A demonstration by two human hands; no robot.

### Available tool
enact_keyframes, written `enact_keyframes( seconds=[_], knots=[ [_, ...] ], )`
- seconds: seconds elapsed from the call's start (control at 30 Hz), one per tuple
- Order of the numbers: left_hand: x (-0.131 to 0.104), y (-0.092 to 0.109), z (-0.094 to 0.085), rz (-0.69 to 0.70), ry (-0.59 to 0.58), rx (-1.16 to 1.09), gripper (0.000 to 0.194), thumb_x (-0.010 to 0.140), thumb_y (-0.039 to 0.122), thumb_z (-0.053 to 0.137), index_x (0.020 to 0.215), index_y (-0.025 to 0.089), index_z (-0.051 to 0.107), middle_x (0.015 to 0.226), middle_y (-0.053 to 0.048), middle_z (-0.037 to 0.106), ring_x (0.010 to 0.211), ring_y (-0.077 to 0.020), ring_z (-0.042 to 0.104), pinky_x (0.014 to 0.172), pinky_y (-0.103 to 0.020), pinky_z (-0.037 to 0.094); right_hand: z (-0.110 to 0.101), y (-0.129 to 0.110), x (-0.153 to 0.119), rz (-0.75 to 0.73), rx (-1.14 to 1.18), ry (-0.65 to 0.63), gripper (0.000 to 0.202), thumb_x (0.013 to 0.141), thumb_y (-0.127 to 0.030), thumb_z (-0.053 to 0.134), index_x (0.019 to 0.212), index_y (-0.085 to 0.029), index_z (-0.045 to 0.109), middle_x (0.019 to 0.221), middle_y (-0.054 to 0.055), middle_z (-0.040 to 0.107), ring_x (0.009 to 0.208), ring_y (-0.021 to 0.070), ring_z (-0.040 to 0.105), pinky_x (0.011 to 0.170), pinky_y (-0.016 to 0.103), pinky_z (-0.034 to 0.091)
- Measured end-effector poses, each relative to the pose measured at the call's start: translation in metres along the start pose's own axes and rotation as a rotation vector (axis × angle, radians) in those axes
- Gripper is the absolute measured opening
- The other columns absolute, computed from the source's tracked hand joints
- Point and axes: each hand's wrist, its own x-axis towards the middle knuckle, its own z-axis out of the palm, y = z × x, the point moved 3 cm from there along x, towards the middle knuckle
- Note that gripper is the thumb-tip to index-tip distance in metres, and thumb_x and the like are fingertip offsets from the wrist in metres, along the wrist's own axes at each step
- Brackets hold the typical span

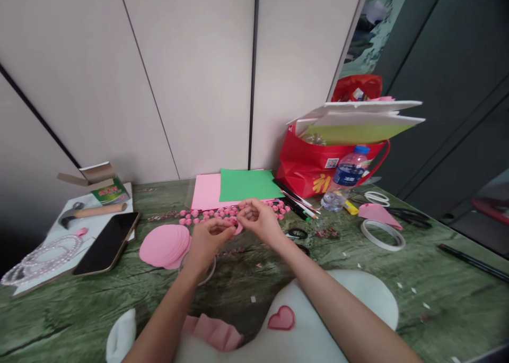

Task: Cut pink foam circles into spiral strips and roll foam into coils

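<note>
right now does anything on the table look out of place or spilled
Small white scraps lie scattered on the table, mostly right of the right hand, perhaps uncleared offcuts. The hammer also seems an odd neighbour for the phone and pink paper circles. No spilled liquid or clear damage shows.

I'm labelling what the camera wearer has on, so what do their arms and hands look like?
The left hand and right hand are both bare, with no gloves. The left forearm and right forearm are slim and uncovered; no sleeve, watch or bracelet shows on either. Whether a thin ring is worn is too small to tell.
</note>
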Motion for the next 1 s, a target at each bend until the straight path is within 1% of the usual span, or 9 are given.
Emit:
enact_keyframes(
  seconds=[0.1,0.17,0.33,0.47,0.6,0.73,0.83,0.93,1.0],
  knots=[
    [0.001,-0.001,0.0,0.019,-0.003,0.012,0.021,0.051,0.025,0.07,0.067,0.013,0.063,0.061,-0.005,0.067,0.057,-0.0166,0.061,0.056,-0.027,0.049,-0.001,-0.003,-0.001,-0.03,-0.075,0.024,0.023,0.065,-0.017,0.057,0.088,-0.017,0.052,0.065,0.0,0.061,0.058,0.0109,0.056,0.054,0.021,0.042],
    [0.002,-0.002,0.0,0.033,0.014,0.039,0.025,0.05,0.025,0.07,0.072,0.014,0.063,0.06,-0.004,0.067,0.056,-0.0168,0.061,0.056,-0.027,0.048,-0.001,-0.006,-0.002,-0.046,-0.05,0.018,0.025,0.065,-0.017,0.057,0.09,-0.017,0.052,0.067,0.0,0.061,0.059,0.0111,0.056,0.054,0.021,0.042],
    [0.002,-0.003,0.0,0.017,0.0,0.069,0.033,0.049,0.025,0.07,0.079,0.013,0.062,0.06,-0.004,0.067,0.058,-0.0179,0.062,0.057,-0.028,0.047,0.005,-0.007,-0.003,-0.019,0.171,-0.126,0.034,0.064,-0.02,0.062,0.096,-0.019,0.051,0.072,0.001,0.062,0.059,0.0111,0.057,0.056,0.022,0.045],
    [-0.002,-0.001,0.005,-0.061,-0.098,0.01,0.027,0.048,0.023,0.071,0.071,0.012,0.063,0.064,-0.004,0.067,0.06,-0.0165,0.061,0.057,-0.025,0.046,0.009,-0.007,-0.005,0.009,0.275,-0.218,0.036,0.062,-0.023,0.066,0.095,-0.02,0.052,0.071,0.0,0.063,0.062,0.0125,0.06,0.057,0.023,0.046],
    [-0.005,0.002,0.006,-0.099,-0.106,-0.004,0.021,0.047,0.024,0.071,0.063,0.012,0.064,0.059,-0.003,0.065,0.055,-0.0135,0.057,0.053,-0.023,0.042,0.008,-0.009,-0.006,-0.017,0.293,-0.261,0.038,0.062,-0.024,0.067,0.097,-0.021,0.052,0.073,-0.001,0.061,0.063,0.0114,0.059,0.058,0.023,0.046],
    [-0.006,0.003,0.006,-0.095,-0.089,0.014,0.017,0.048,0.024,0.071,0.057,0.011,0.064,0.053,-0.001,0.063,0.05,-0.0108,0.053,0.049,-0.021,0.038,0.008,-0.008,-0.005,-0.041,0.244,-0.225,0.039,0.059,-0.025,0.069,0.095,-0.02,0.054,0.073,-0.001,0.058,0.061,0.0098,0.056,0.055,0.021,0.045],
    [-0.005,0.002,0.005,-0.099,-0.037,0.016,0.016,0.048,0.024,0.072,0.053,0.011,0.065,0.049,-0.001,0.061,0.047,-0.0098,0.05,0.049,-0.021,0.036,0.01,-0.006,-0.004,-0.04,0.205,-0.173,0.037,0.059,-0.026,0.07,0.092,-0.019,0.055,0.069,-0.002,0.057,0.057,0.0092,0.054,0.052,0.02,0.044],
    [-0.003,0.002,0.0,-0.084,0.065,-0.098,0.016,0.047,0.025,0.072,0.055,0.012,0.067,0.054,-0.002,0.064,0.054,-0.0113,0.053,0.056,-0.023,0.04,0.008,-0.005,-0.002,-0.035,0.172,-0.043,0.022,0.064,-0.028,0.065,0.082,-0.017,0.058,0.066,-0.001,0.058,0.055,0.0087,0.053,0.051,0.02,0.043],
    [-0.001,0.001,-0.004,-0.078,0.161,-0.231,0.017,0.049,0.026,0.072,0.058,0.013,0.067,0.06,-0.003,0.066,0.06,-0.0124,0.056,0.061,-0.024,0.041,0.008,-0.005,-0.003,0.022,0.202,-0.011,0.016,0.068,-0.03,0.061,0.073,-0.016,0.058,0.061,-0.001,0.058,0.052,0.0084,0.052,0.05,0.02,0.043]
  ],
)
